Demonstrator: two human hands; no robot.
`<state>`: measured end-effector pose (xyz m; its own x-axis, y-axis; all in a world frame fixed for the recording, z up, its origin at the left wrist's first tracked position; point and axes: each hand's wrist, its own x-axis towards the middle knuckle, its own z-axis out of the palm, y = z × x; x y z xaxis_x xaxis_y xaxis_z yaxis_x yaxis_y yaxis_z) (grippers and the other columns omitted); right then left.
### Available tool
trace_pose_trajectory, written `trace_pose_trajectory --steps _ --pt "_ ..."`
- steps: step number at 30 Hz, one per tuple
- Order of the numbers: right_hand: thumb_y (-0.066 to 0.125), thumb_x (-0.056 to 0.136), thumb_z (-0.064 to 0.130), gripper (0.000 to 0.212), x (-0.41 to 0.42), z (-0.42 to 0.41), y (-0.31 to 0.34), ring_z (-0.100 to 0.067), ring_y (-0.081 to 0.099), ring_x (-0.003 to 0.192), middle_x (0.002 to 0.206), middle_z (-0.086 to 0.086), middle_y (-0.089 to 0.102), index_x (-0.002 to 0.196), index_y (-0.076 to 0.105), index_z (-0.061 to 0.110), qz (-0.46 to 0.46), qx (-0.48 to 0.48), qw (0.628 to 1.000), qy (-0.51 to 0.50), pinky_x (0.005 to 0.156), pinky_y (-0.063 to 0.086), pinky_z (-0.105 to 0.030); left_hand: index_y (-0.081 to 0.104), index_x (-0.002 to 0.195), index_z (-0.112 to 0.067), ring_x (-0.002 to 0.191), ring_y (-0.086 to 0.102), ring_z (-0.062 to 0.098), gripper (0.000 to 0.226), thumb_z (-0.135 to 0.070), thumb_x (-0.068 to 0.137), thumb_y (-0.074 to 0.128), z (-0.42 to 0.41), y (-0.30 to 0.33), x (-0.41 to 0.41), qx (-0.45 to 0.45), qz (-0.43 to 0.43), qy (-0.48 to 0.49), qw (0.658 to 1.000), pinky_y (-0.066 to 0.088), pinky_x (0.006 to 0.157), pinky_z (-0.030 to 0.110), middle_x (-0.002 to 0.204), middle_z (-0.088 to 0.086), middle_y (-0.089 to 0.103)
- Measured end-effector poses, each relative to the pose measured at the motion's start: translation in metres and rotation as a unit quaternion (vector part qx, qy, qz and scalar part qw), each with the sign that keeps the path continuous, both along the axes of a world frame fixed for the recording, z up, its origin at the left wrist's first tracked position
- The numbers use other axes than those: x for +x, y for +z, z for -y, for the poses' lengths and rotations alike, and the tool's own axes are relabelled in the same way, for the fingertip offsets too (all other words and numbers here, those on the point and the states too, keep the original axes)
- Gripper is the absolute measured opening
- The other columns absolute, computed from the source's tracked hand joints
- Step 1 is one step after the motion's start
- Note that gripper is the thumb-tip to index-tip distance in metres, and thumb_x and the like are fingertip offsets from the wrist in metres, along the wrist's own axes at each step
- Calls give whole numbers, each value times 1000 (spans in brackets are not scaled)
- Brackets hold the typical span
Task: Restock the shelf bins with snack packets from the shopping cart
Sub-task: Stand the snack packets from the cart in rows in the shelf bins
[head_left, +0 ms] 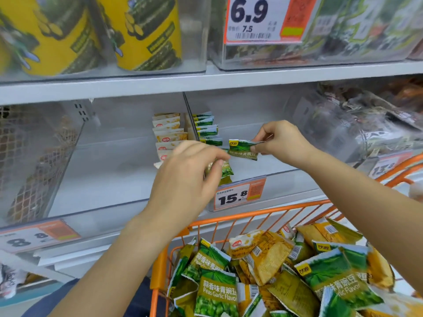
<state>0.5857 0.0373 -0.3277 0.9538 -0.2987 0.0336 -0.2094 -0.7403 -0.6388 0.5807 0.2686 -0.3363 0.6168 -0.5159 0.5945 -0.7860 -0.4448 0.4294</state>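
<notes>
Two small, glossy green foil pea packets with crimped edges are held in front of a clear plastic shelf bin (270,133). The right hand (280,140) pinches one green pea packet (243,149) by its right edge between thumb and curled fingers, so it hangs slightly tilted over the bin's mouth. The left hand (190,175), seen from the back with the wrist bent upward, curls its fingertips round a second green pea packet (225,169), lower and to the left, just above the orange-and-white price tag marked 15.8 (239,194); much of that packet is hidden behind the fingers.

Inside the bin, a row of upright green packets (207,129) stands against a thin transparent divider (191,120). On the other side of the divider a row of upright pale yellow packets (168,133) is stacked front to back, partly covered by the left hand.

Below, an orange wire shopping cart (251,215) holds a loose, crinkled heap of green and yellow snack packets (274,271), some face up with the words "Peas Garlic Flavor". On the white metal shelf above stand tall yellow cylindrical tubs (146,33) in a clear bin, beside a large price tag marked 6.9 (256,19). A bin of dark netted goods (34,161) sits at the far left.
</notes>
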Motion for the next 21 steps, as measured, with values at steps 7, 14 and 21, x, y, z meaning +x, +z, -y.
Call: trace_pose_trajectory --steps 7,14,21 --pt "73 76 14 14 -18 30 -36 -26 60 80 77 -5 65 71 62 20 -4 -35 995 -98 64 40 -26 70 108 -12 97 62 24 26 -11 91 50 90 26 51 580 -100 -82 804 51 82 33 108 4 69" --pt "67 78 11 8 -17 30 -42 -28 61 90 83 -4 65 82 70 18 19 -53 995 -78 67 40 -27 57 88 -10 75 51 24 9 -13 91 49 119 0 66 719 -109 -27 686 46 70 34 72 2 50" --pt "65 78 10 17 -15 31 -46 -30 59 91 95 -8 66 74 58 26 14 -52 996 -65 69 46 -29 56 115 -4 88 54 26 24 -4 97 40 110 -23 65 686 -93 -29 721 44 72 33 113 12 61"
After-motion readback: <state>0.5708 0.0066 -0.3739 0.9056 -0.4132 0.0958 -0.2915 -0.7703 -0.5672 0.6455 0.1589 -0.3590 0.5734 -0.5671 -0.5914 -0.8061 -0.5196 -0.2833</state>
